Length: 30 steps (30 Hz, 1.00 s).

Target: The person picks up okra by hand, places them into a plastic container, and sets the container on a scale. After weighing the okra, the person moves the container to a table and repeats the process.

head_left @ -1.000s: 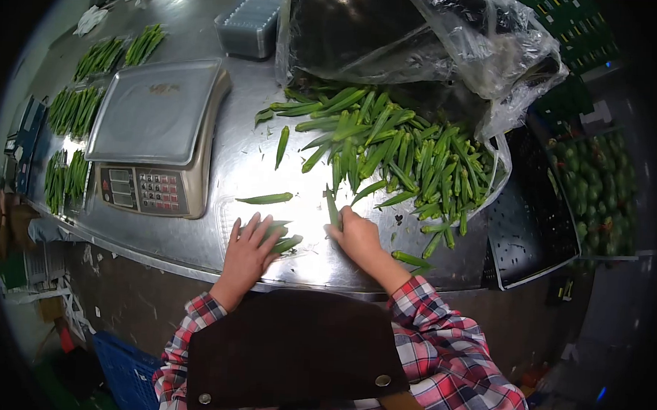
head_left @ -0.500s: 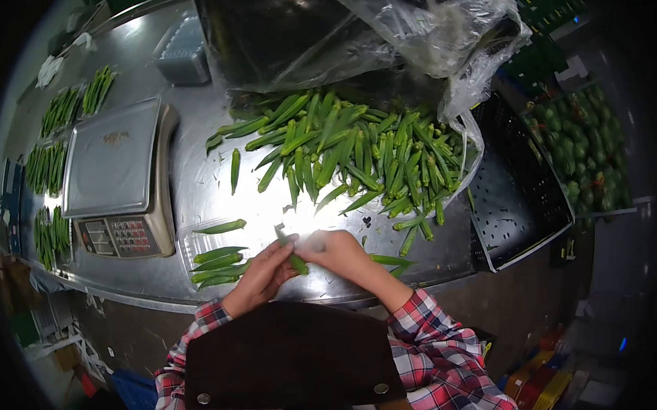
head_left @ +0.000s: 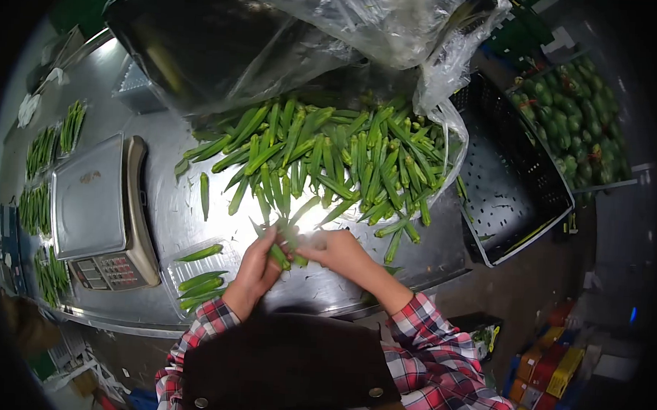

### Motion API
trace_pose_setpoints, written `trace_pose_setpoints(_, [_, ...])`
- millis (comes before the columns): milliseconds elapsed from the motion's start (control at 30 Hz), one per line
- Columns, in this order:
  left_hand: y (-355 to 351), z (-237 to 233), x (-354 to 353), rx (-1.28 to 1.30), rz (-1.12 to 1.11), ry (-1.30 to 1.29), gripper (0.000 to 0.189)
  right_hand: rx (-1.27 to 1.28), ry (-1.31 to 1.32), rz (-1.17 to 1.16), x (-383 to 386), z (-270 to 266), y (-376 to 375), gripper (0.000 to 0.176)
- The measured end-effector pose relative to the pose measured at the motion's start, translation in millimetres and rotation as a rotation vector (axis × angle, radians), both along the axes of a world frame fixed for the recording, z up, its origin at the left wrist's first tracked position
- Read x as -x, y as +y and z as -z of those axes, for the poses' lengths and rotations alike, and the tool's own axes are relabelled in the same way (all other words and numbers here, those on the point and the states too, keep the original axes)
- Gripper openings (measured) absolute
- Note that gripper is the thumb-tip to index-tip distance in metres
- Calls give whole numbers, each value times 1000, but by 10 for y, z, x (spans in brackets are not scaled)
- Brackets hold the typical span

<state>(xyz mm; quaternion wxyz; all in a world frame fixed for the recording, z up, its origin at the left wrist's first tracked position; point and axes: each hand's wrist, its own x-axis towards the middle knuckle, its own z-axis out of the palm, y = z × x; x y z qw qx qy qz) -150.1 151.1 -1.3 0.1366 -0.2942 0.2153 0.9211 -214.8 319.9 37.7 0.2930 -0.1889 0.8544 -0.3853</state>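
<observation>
My left hand [head_left: 256, 269] is closed around a green okra pod [head_left: 278, 256], its stem end pointing down toward me. Close beside it, my right hand [head_left: 339, 255] pinches another okra pod [head_left: 290, 236] between slightly blurred fingertips. Both hands are low over the steel table, in front of a big heap of okra [head_left: 323, 157]. To the left of my hands, a clear plastic tray [head_left: 175, 275] has several okra pods lying side by side in it. A single loose pod [head_left: 204, 196] rests on the metal between tray and heap.
A weighing scale [head_left: 90, 202] stands on the left, with packed okra [head_left: 35, 210] beyond it. A large clear plastic bag [head_left: 276, 56] covers the heap's far side. A black crate [head_left: 517, 176] stands at the right; green produce [head_left: 570, 120] fills a container behind it.
My view has shifted, so the scale and tray appear further left and lower. Another okra pod now shows between my hands, at my right fingertips.
</observation>
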Motion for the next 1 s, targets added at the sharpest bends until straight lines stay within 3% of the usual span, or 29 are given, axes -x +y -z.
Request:
trace_pose_setpoints(33, [18,17,19,-21,36,-9,38,64,92,57,-3,139,62,35])
trace_pose_setpoints(133, [50,179,8,-65,47,24,35,-260,489,234,369,121,91,31])
trace_pose_setpoints(233, [110,160,28,-51,10,0,33,-389,532,160,668,437,169,29])
trace_pose_setpoints(333, [207,21,89,-74,12,19,30,-297,536,137,574,295,192,32])
trace_pose_setpoints(400, [250,-24,123,-156,13,77,31,-56,304,6,371,119,171,29])
trace_pose_setpoints(433, [247,81,116,-198,-18,46,42,-62,250,-37,314,-20,130,37])
trace_pose_setpoints(567, [174,178,108,-210,83,105,42,-301,586,175,615,269,8,30])
trace_pose_setpoints(667, [86,319,46,-250,73,174,41,-389,612,213,876,476,-127,28])
trace_pose_setpoints(800, [43,264,62,-219,9,101,39,-296,607,271,863,397,-168,29])
trace_pose_setpoints(900, [64,115,131,-195,-15,35,38,-76,270,87,560,10,-48,33])
trace_pose_setpoints(1000, [95,145,161,-206,3,53,41,-78,-6,-123,468,-252,-55,37])
